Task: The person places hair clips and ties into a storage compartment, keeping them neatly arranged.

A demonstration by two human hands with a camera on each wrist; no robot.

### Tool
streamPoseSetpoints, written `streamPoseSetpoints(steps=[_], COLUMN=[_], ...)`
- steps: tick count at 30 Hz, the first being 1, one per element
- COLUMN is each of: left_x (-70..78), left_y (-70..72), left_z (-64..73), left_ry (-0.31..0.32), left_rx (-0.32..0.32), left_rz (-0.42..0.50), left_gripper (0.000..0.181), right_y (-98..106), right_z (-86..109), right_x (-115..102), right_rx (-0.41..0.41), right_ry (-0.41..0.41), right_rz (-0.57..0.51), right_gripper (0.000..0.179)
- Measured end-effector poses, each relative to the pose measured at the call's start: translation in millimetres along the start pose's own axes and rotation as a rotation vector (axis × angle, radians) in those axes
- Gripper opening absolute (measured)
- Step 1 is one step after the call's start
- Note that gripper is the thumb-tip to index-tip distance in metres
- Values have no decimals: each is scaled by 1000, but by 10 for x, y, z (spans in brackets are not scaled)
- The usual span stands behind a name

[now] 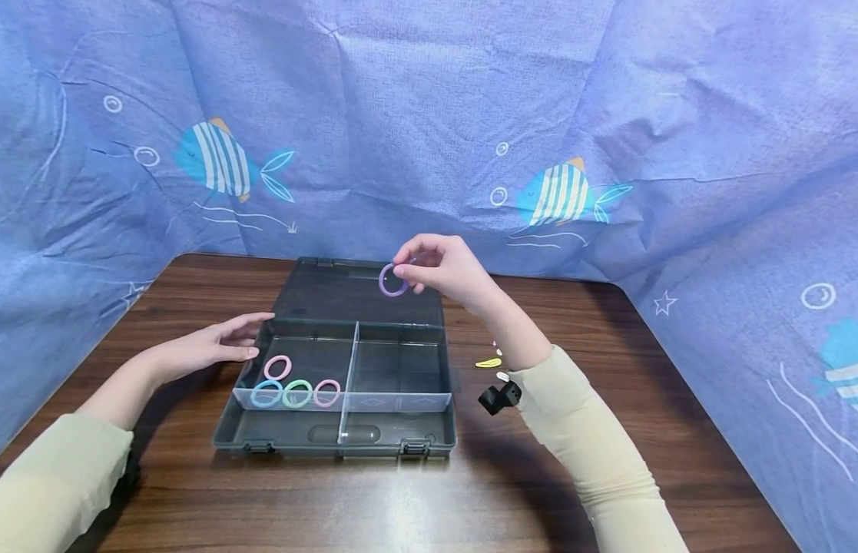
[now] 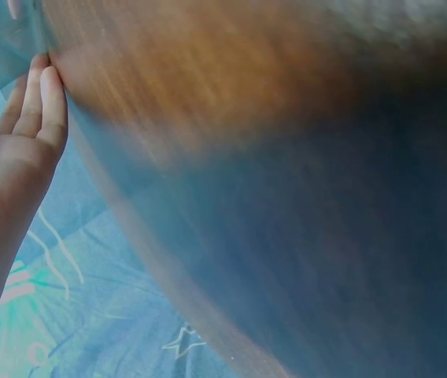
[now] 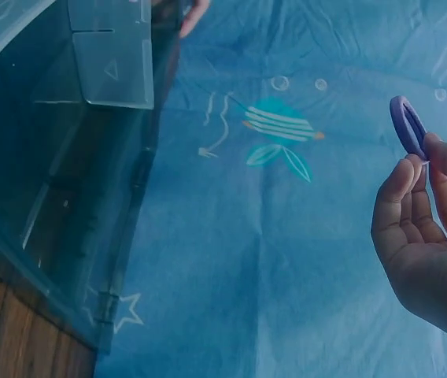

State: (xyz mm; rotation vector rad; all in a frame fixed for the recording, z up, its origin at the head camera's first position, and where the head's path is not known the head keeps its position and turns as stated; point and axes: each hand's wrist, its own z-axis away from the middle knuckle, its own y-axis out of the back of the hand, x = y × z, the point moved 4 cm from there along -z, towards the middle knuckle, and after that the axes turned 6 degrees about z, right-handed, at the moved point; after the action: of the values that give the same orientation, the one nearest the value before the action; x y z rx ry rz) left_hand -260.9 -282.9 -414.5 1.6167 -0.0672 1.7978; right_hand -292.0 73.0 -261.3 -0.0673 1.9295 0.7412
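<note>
Currently, your right hand [image 1: 445,269] pinches a purple ring [image 1: 382,283] between thumb and fingertips, near the middle of the head view. The ring hangs in the air, seen against the lid [image 1: 332,299] of the open box [image 1: 297,452]. Your left hand [image 1: 214,343] lies at the box's left side, its fingers nearly straight and close together, tips touching the edge; the left wrist view agrees.

The step in hand appears to be carrying the ring above the box. Use a light pinch on the rim only; the ring looks soft and may deform or spring away under a hard squeeze. Steady the box with your left fingers without pushing it sideways. Allow clearance over the divider [image 1: 401,402], and avoid knocking the pink ring [image 1: 266,370], blue ring [image 1: 253,398] and green ring [image 1: 297,405] at the lower left of the head view. Whether the latter two lean on the divider cannot be told.

Markings: no brand, label or writing is legible. The divider bears small outlined shapes, one a triangle at upper left in the right wrist view.
</note>
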Motion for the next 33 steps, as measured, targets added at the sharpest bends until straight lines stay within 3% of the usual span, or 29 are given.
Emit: streamPoseSetpoints(steps=[14, 22, 33], left_x=[-3, 9, 16], left_y=[3, 22, 4], left_z=[-12, -30, -24], left_ry=[-4, 7, 0], left_rx=[-20, -8, -34], left_rz=[22, 28, 51], left_gripper=[66, 65, 65], right_y=[-489, -798, -1166], right_z=[-260, -359, -414], right_x=[51, 102, 350], right_rx=[-137, -234, -333], right_ry=[-59, -64, -116], right_rz=[-46, 4, 57], right_gripper=[14, 15, 13])
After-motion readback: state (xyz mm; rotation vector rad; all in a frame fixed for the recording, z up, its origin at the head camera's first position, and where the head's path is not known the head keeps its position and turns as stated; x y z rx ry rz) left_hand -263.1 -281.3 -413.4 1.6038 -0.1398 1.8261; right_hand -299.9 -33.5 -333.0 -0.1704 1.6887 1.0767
